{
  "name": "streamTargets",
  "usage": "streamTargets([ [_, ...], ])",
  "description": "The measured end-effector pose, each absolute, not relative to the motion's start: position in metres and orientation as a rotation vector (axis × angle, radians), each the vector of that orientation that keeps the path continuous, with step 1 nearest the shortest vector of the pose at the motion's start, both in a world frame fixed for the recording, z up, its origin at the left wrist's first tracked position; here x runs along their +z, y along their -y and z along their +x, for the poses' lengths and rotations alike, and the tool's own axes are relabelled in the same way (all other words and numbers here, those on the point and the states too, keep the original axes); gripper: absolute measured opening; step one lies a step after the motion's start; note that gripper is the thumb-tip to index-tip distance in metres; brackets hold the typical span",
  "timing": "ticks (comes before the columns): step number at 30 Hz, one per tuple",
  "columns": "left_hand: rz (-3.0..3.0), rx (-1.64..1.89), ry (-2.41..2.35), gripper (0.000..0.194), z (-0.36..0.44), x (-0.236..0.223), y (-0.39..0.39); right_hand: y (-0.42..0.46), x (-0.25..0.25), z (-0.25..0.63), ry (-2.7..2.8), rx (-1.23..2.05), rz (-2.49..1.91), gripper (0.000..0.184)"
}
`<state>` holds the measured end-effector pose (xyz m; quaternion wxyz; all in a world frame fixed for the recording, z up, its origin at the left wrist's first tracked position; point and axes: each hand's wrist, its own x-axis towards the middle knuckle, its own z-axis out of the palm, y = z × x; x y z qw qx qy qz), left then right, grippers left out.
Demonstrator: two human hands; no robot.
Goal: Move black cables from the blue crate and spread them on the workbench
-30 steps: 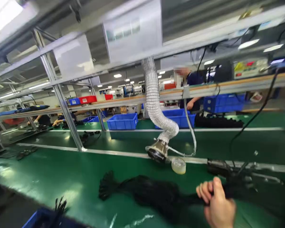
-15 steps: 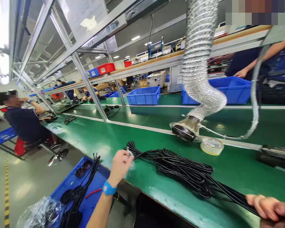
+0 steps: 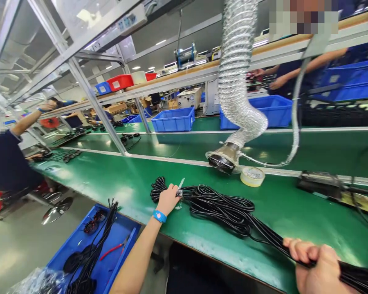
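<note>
A bundle of black cables point(image 3: 222, 208) lies along the green bench, looped in its middle. My left hand point(image 3: 168, 200), with a blue wristband, is closed around the bundle just behind its thick connector ends point(image 3: 158, 188). A crumpled strip of clear tape or plastic point(image 3: 180, 188) shows at these fingers; whether it sticks to the cables I cannot tell. My right hand point(image 3: 317, 261) is wrapped round the straight part of the same bundle at lower right, and the cables run on past it out of view.
A tape roll point(image 3: 252, 177) sits behind the cables, beside a fume duct's nozzle point(image 3: 223, 159). Below the bench edge, a blue tray point(image 3: 95, 212) holds cables and red-handled pliers point(image 3: 112, 251). A co-worker point(image 3: 9, 159) sits at far left; another person's arms show across the bench.
My left hand has moved behind the connector ends and closed round the cables there. My right hand shows farther into view, still gripping the bundle. The whole view has shifted.
</note>
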<state>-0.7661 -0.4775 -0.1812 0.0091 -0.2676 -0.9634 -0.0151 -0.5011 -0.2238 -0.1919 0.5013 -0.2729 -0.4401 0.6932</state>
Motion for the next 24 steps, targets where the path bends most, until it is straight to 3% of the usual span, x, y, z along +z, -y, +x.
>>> streamTargets([
  [6, -0.881, 0.128, 2.847, 0.015, -0.766, -0.188, 0.490, 0.217, -0.196, -0.486, 1.015, 1.777, -0.612, 0.053],
  [11, -0.862, 0.210, 2.708, 0.015, -0.783, -0.174, 0.515, 0.218, -0.167, -0.501, 0.995, 1.918, -0.596, 0.053],
  [18, -0.597, 0.347, 2.609, 0.020, -0.854, -0.105, 0.588, 0.260, -0.131, -0.594, 1.057, 2.147, -0.309, 0.048],
  [24, -0.276, 0.177, 2.821, 0.027, -0.903, -0.079, 0.664, 0.324, -0.170, -0.677, 1.005, 2.489, -0.435, 0.049],
])
